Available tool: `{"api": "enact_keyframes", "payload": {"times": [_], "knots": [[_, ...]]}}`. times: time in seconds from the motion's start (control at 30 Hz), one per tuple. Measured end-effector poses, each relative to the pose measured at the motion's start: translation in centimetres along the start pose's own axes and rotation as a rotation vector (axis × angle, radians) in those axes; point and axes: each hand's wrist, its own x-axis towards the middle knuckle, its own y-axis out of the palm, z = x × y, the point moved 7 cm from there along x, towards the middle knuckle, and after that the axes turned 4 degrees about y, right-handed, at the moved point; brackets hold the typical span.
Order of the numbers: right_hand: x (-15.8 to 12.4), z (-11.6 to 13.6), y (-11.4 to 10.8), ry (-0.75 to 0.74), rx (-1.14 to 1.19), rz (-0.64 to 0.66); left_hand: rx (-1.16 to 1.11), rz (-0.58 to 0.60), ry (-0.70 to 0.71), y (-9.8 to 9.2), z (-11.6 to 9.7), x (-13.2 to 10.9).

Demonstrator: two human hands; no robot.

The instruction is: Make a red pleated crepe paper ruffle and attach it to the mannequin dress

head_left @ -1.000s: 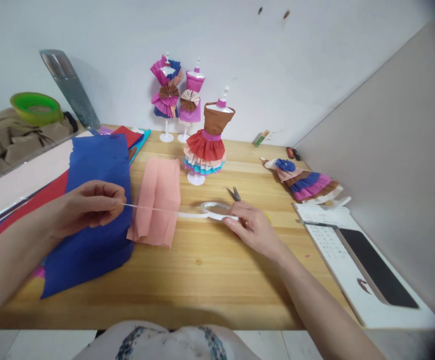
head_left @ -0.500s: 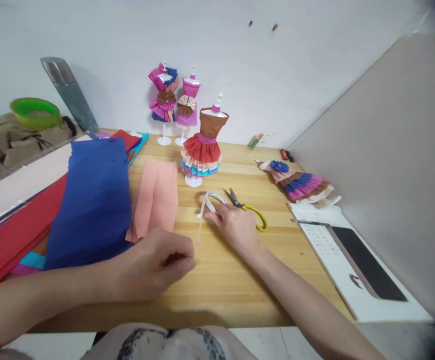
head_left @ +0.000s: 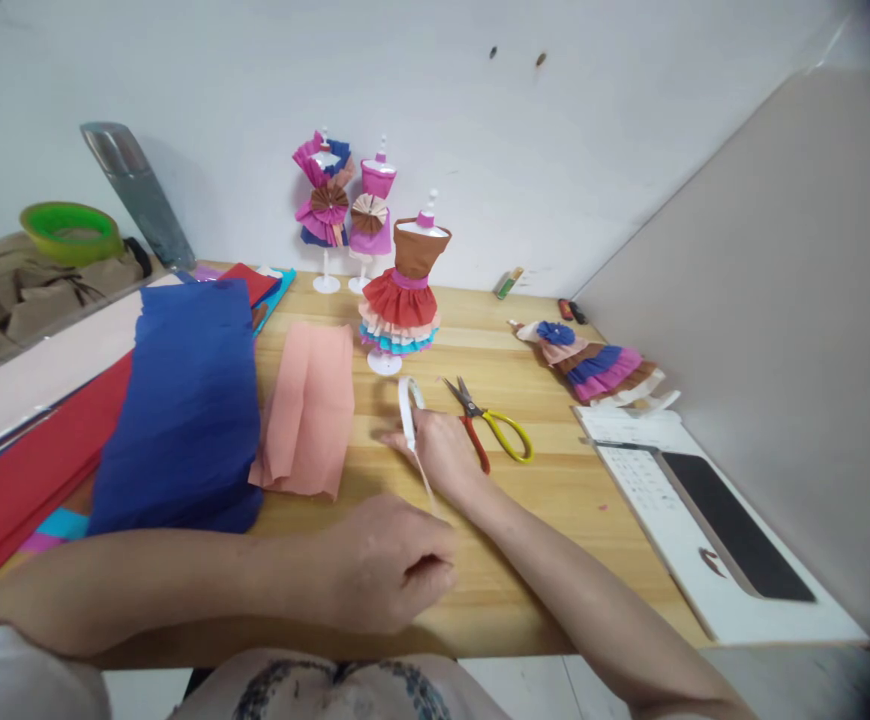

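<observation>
My left hand is closed in a pinch on the loose end of a narrow strip of white tape, low over the wooden table. The strip runs up to a roll of double-sided tape, which my right hand grips on edge. Right beside my right hand lie open scissors with one yellow and one red handle. To the left are a folded piece of salmon crepe paper and a blue sheet. Behind the roll stands a small dress form in brown, red and ruffled paper.
Two more dressed forms stand by the wall. A paper dress lies at the right above a white board. At the left are a bottle, a green tape roll and red paper.
My left hand has moved right, in front of my right wrist, taking the strip with it. The tape roll has turned more upright in my right hand, uncovering the scissors' red handle.
</observation>
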Motion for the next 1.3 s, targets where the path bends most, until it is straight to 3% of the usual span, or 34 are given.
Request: {"api": "enact_keyframes", "payload": {"times": [0.1,0.27,0.37,0.47,0.67,0.87,1.1,1.3], "knots": [[0.2,-0.9,0.6,0.032,0.343,0.086,0.037,0.025,0.021,0.1,-0.1,-0.4],[0.0,-1.6,2.2,0.145,1.076,0.415,0.117,0.065,-0.078,-0.9,0.4,-2.0],[-0.4,-1.1,1.7,0.138,1.358,0.552,0.11,0.033,-0.164,-2.3,0.7,-3.2],[-0.4,-1.2,1.3,0.154,1.559,0.593,0.079,0.009,-0.239,-3.9,0.9,-4.4],[0.7,-2.4,2.4,0.214,1.537,0.445,-0.073,-0.067,-0.417,-6.2,1.9,-6.3],[1.0,-1.9,1.1,0.102,1.572,0.33,-0.161,-0.131,-0.483,-6.1,3.8,-7.0],[-0.4,-1.2,-0.3,0.078,1.615,0.413,-0.273,-0.275,-0.636,-6.4,6.9,-6.8],[-1.5,-0.3,-0.5,0.115,1.626,0.492,-0.256,-0.35,-0.603,-6.5,9.6,-6.6]]}}
